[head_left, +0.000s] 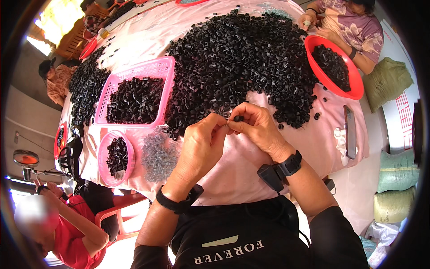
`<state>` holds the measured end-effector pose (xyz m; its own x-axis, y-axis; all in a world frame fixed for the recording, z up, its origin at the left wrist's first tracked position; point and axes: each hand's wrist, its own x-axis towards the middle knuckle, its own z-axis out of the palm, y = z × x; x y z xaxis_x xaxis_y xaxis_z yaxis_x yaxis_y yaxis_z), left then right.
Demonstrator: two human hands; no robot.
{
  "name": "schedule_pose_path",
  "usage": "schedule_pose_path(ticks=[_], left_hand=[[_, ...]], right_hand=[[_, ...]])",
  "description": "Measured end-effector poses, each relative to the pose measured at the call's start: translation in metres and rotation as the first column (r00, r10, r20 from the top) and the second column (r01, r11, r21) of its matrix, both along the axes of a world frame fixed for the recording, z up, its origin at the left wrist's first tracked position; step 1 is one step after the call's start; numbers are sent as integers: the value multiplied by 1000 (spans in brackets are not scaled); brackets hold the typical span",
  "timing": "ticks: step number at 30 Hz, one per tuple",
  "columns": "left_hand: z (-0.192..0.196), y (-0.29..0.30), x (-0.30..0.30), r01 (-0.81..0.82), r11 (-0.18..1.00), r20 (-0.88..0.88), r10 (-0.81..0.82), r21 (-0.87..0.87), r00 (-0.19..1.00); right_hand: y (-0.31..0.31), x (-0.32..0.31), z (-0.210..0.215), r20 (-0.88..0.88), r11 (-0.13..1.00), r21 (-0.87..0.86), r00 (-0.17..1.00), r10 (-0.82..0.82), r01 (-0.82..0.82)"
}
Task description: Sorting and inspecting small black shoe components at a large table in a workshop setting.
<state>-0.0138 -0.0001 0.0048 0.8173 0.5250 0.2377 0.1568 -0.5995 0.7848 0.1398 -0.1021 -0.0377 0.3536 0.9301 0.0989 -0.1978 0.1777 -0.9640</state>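
Note:
My right hand (257,127) pinches a small black plastic cap (238,118) between thumb and fingers. My left hand (201,143) meets it from the left, fingertips closed on a tiny thin metal spring (225,122) that touches the cap. Both hands hover over the pink tablecloth (233,170), at the near edge of a big heap of black caps (237,58). A pile of small grey springs (157,154) lies just left of my left hand.
A pink rectangular basket (159,67) and a small round pink bowl (104,154) hold black caps at left. A red bowl (354,87) of caps sits at right before a seated person (354,27). A phone (350,131) lies at right. Other people sit at left; sacks stand right.

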Motion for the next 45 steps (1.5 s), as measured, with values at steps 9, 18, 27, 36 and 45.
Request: schedule_pose_path(ticks=[9,18,27,36,45], left_hand=[[3,4,1,-140,876,-113,98,-462,989],[-6,2,0,-154,980,-146,135,-128,980],[-9,4,0,-144,978,-165,118,-154,979],[-4,2,-2,-36,999,2,36,2,999],[-12,3,-2,-80,997,-96,79,-8,992]], right_hand=[[1,-5,-5,67,1000,21,998,8,-10],[1,-3,-2,113,998,-60,994,3,4],[0,-2,-3,99,997,-71,995,0,7],[0,-2,-1,-2,997,-72,1000,-12,12],[1,-3,-3,45,997,-76,999,9,-6]])
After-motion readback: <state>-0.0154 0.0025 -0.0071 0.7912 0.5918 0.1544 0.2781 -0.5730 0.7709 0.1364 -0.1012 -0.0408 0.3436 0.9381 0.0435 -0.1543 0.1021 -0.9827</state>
